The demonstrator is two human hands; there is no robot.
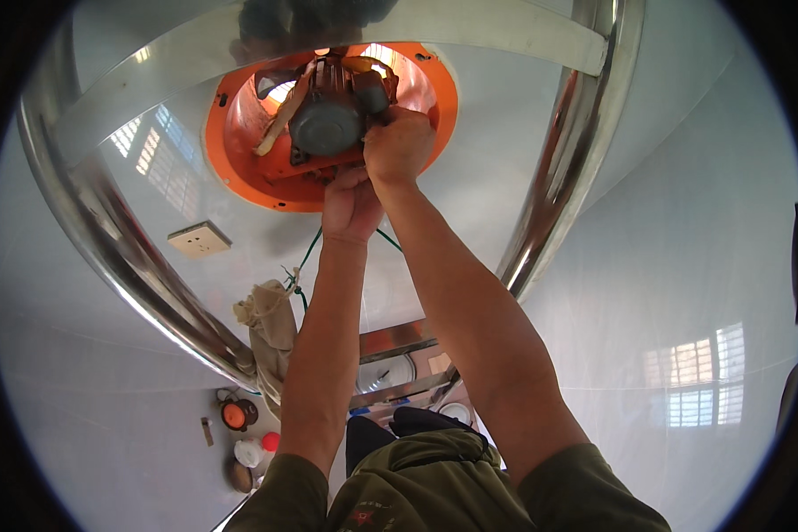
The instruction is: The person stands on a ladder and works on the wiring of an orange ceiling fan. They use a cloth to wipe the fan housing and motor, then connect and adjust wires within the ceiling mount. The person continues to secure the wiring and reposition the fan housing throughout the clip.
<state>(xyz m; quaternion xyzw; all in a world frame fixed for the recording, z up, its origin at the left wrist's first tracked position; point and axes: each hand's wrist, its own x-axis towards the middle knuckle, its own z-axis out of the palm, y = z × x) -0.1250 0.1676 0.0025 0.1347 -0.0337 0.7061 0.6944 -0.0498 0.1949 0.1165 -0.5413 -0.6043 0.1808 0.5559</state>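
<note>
A round orange exhaust fan [239,191] is set in the pale wall, with a dark grey motor [328,124] at its centre and dirty blades [285,115] behind. My right hand [401,146] is closed beside the motor, just below the small dark box [371,90] on its side. Lower down, my left hand [350,204] is at the fan's bottom rim, palm up and fingers curled inward. What either hand grips, if anything, is hidden. A green cord [310,248] runs down behind my left wrist.
Curved shiny metal rails [142,257] and a flat metal bar [505,27] frame the fan. A cloth bag [273,332] hangs at the left rail, near a wall socket [199,239]. Ladder rungs [399,339] are below my arms. An orange-and-black round object [238,414] lies far below.
</note>
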